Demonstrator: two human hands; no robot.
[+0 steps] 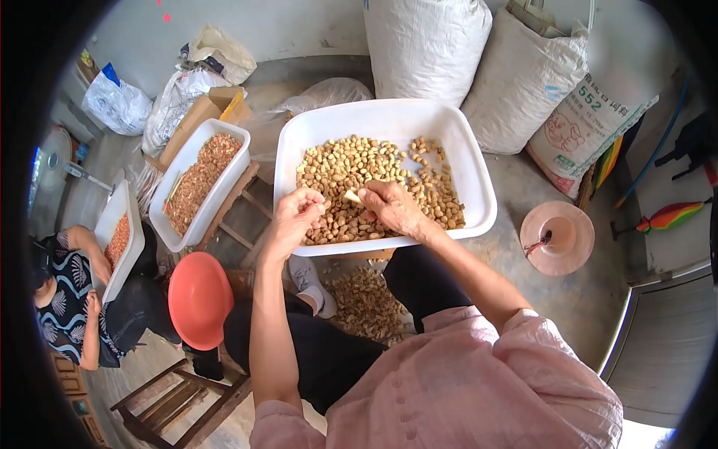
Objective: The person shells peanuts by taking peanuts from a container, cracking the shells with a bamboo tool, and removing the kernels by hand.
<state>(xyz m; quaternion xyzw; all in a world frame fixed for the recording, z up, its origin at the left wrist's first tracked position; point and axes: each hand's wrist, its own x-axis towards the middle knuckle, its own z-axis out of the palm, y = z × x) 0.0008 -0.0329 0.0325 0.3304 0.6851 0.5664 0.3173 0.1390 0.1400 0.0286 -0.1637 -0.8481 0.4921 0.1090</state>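
Observation:
Many unshelled peanuts (pixel 348 161) lie in a large white plastic tub (pixel 486 198) before me. Both hands are above the near part of the heap, a short gap apart. My left hand (pixel 290 224) is closed in a pinch, thumb against fingers; whatever is between the fingertips is too small or hidden to name. My right hand (pixel 396 209) is closed on a small pale yellow piece (pixel 352 196), whose end sticks out past the thumb toward my left hand. Its exact kind does not show.
Broken shells (pixel 366 303) cover the floor below the tub. On the left are a red basin (pixel 200 299), a white tray of reddish-brown bits (pixel 198 187), a wooden stool (pixel 179 400) and another person (pixel 71 299) with a tray. Full sacks (pixel 426 49) and a straw-coloured hat (pixel 576 239) are at right.

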